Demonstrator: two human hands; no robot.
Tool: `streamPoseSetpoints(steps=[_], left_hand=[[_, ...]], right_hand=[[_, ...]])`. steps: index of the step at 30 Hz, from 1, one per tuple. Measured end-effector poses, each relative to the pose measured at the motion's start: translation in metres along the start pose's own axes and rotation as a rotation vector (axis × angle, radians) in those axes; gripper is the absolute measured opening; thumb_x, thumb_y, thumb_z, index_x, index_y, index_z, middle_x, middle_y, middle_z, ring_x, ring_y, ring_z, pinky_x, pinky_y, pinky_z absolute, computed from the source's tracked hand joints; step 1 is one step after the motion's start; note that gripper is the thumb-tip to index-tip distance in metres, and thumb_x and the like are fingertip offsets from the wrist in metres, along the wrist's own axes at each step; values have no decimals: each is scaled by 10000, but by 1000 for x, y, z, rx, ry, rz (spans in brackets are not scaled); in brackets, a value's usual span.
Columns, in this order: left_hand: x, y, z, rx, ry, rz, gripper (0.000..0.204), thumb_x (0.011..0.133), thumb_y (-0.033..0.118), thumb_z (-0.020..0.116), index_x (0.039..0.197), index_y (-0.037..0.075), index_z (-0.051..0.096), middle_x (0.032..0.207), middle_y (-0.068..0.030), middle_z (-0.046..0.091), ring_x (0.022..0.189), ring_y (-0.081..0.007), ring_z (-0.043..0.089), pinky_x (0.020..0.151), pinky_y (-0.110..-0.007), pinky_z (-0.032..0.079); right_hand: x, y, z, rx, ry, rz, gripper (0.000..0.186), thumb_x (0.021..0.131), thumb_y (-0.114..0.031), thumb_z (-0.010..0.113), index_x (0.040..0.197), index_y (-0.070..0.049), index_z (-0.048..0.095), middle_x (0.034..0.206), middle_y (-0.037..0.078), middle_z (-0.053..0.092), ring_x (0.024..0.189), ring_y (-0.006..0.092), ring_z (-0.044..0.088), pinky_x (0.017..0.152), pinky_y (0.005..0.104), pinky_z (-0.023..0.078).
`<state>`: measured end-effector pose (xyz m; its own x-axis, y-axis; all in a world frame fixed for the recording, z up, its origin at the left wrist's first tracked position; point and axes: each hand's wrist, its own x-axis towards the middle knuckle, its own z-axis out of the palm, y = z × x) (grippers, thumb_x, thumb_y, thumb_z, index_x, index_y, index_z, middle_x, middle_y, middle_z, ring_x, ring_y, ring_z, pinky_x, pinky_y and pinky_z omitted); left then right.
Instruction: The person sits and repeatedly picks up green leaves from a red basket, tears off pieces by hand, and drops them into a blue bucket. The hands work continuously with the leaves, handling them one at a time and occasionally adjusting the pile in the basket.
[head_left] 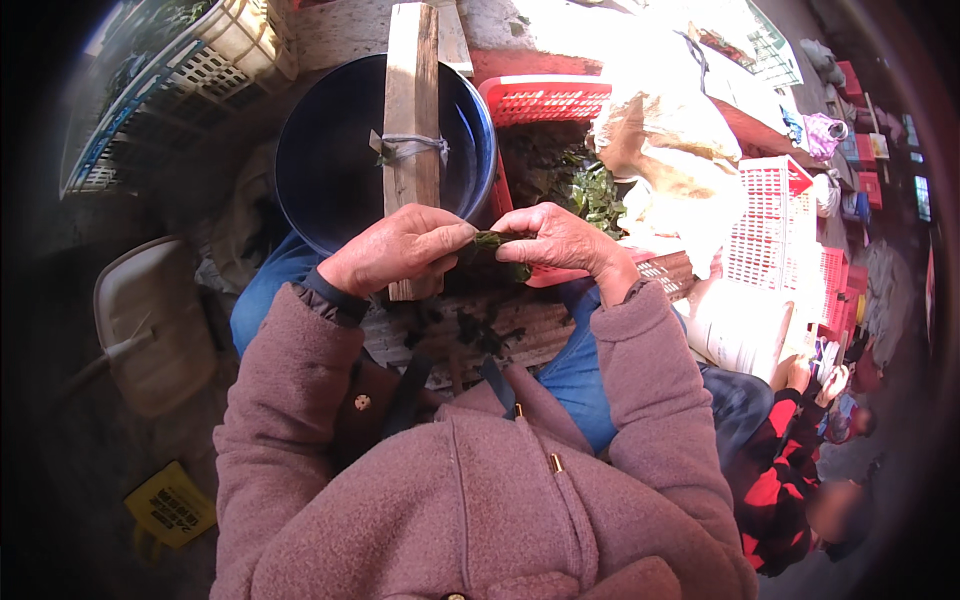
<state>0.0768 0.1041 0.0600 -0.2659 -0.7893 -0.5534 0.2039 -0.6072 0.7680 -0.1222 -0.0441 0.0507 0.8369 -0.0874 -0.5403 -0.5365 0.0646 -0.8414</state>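
Observation:
A small bunch of dark green leafy stems (488,240) is pinched between my two hands. My left hand (400,248) grips its left end, in front of the lower part of a wooden plank (412,90). From the other side, my right hand (565,238) holds the bunch with thumb and fingers. The plank lies across a blue bucket (325,135). A pale cloth strip (412,147) is tied round it, with a small flat piece sticking out at its left. Beyond my right hand are green leaves (597,190) in a red plastic basket (545,98).
A pale sack (675,150) lies beside the leaves. Red and white crates (765,225) stand to the right, near a white bucket (735,325). At lower right, another person (790,470) works. A beige chair (158,325) and yellow bag (170,504) are on the left.

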Motion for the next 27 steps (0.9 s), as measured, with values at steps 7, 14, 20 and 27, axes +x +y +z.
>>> streamPoseSetpoints(steps=[7, 14, 20, 27], left_hand=[[-16, -8, -19, 475, 203, 310, 189, 908, 47, 529, 1043, -43, 626, 906, -36, 643, 825, -85, 570, 806, -232, 470], [-25, -16, -24, 259, 230, 405, 234, 928, 177, 593, 1019, -35, 632, 774, -11, 596, 738, -88, 522, 692, -255, 462], [-21, -27, -49, 280, 507, 405, 186, 942, 148, 568, 1008, -12, 634, 777, 14, 582, 735, -62, 516, 689, -219, 447], [0, -37, -61, 447, 933, 447, 155, 954, 127, 526, 916, -10, 589, 808, -74, 642, 733, -109, 576, 677, -250, 462]], right_hand=[[7, -20, 13, 67, 38, -58, 138, 828, -141, 702, 888, -18, 692, 684, -44, 586, 607, 28, 498, 539, 200, 404], [27, -50, 25, 87, 62, -185, 155, 857, -164, 681, 870, -10, 681, 631, -44, 555, 572, 23, 486, 506, 173, 375], [67, -55, 7, -54, 65, -156, 223, 907, -220, 615, 885, -2, 660, 645, -40, 552, 599, 34, 501, 539, 198, 413], [112, -51, 12, -89, 214, -319, 246, 892, -209, 599, 809, 14, 660, 626, -41, 525, 592, 50, 462, 548, 233, 388]])
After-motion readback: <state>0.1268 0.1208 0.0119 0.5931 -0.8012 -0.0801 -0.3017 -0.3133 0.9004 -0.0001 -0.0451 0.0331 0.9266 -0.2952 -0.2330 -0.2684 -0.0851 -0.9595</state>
